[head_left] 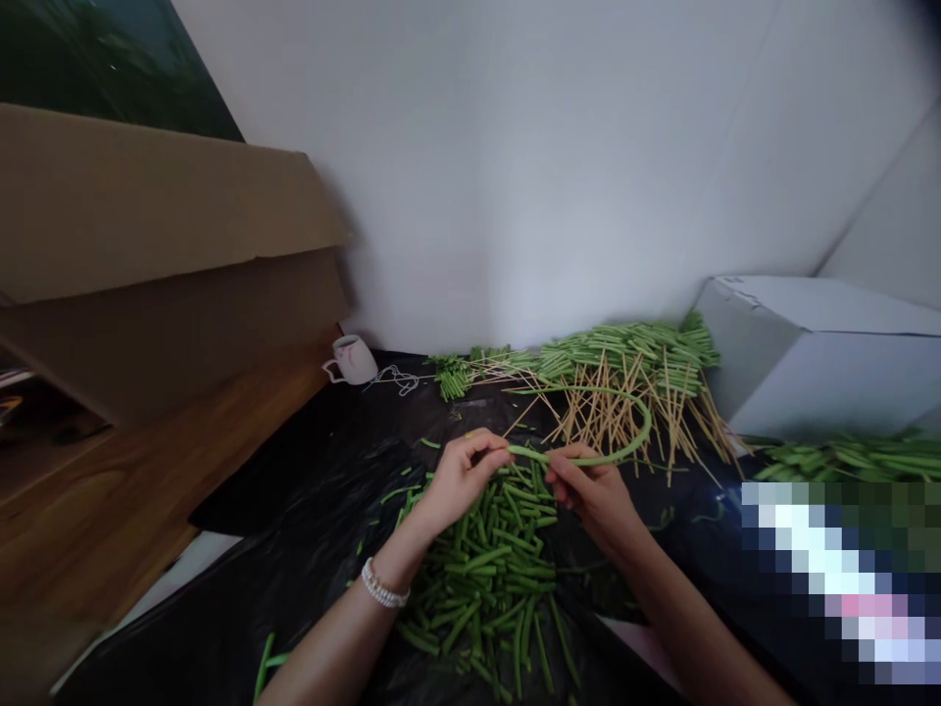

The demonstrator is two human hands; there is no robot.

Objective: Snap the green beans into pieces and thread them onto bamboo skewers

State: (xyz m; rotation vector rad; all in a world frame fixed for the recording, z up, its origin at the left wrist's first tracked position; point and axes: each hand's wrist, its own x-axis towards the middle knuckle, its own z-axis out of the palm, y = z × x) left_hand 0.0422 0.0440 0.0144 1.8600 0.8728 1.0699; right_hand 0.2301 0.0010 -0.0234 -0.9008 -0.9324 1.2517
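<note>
A long green garlic scape (pixel 638 441) is stretched between my two hands and curls back in a loop on the right. My left hand (pixel 470 471), with a beaded bracelet at the wrist, pinches one end of it. Beside it, my right hand (pixel 592 485) has its fingers closed round the same stem a short way along. Under both hands lies a heap of short cut garlic scape pieces (pixel 485 579) on black plastic sheeting (pixel 323 529). Beyond them, wooden skewers (pixel 603 402) carry rows of the green pieces (pixel 632 348).
A white mug (pixel 354 361) stands at the back left beside a tangled white cord (pixel 401 379). A large cardboard box (pixel 162 206) is at left, on a wooden floor (pixel 88 520). At right sit a white box (pixel 845 373) and more long green stems (pixel 853 459).
</note>
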